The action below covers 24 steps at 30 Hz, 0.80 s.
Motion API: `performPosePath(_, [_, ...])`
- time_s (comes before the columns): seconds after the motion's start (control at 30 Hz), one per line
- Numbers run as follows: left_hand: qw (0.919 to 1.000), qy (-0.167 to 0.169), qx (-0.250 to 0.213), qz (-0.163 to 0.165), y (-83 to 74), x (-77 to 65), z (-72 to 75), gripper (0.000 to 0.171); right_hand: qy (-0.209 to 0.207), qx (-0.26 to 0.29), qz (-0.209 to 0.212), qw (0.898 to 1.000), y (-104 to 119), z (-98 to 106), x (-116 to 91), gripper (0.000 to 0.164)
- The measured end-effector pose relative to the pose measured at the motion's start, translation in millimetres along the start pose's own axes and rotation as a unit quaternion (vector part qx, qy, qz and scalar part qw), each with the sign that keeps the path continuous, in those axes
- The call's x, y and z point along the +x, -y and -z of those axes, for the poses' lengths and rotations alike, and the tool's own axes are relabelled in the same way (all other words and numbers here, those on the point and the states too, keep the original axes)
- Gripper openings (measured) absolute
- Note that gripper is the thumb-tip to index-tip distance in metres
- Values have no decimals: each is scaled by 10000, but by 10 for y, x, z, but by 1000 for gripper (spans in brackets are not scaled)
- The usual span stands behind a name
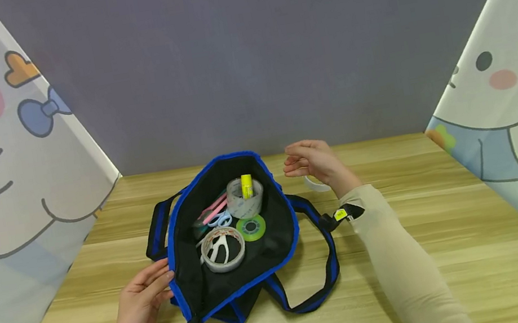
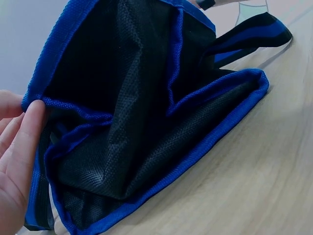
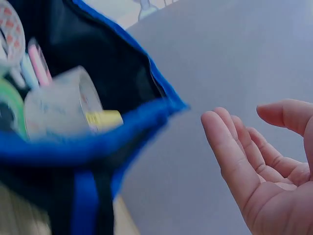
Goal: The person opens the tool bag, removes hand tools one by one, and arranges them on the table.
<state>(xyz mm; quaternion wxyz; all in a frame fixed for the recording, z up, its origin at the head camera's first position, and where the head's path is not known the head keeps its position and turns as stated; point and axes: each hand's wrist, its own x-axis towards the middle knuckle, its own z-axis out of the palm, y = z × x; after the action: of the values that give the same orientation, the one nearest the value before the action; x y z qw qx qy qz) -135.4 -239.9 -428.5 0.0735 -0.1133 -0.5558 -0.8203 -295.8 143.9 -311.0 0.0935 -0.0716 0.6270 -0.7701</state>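
A black bag [image 1: 274,253] with blue edging stands on the table, its mouth wide apart. My left hand [image 1: 145,300] pinches the bag's left rim between thumb and fingers; the left wrist view shows the thumb against the blue edging [image 2: 36,81]. Inside lie a roll of clear tape [image 1: 241,206], a yellow glue stick [image 1: 246,185] stuck in it, a second tape roll [image 1: 213,265], a green disc-shaped roll [image 1: 252,229], blue-handled scissors [image 1: 221,219] and a pink pen-like item [image 1: 216,211]. To the right of the bag, my right hand [image 1: 312,161] hovers with fingers extended, holding nothing.
A white ring-shaped roll [image 1: 316,184] lies on the wooden table [image 1: 458,242] below my right hand, partly hidden by it. The bag's strap [image 1: 332,275] loops out to the right. A grey panel [image 1: 242,61] stands behind, with cartoon-printed cloths at both sides.
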Motion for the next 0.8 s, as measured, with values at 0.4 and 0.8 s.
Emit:
performPosePath(0.4, [10000, -18, 57, 21, -19, 15, -10, 38, 540, 37, -136, 9984, -195, -634, 110, 21])
performPosePath(0.8, [10000, -46, 1, 26, -10, 5, 2, 38, 1178, -377, -598, 9905, -534, -988, 157, 31])
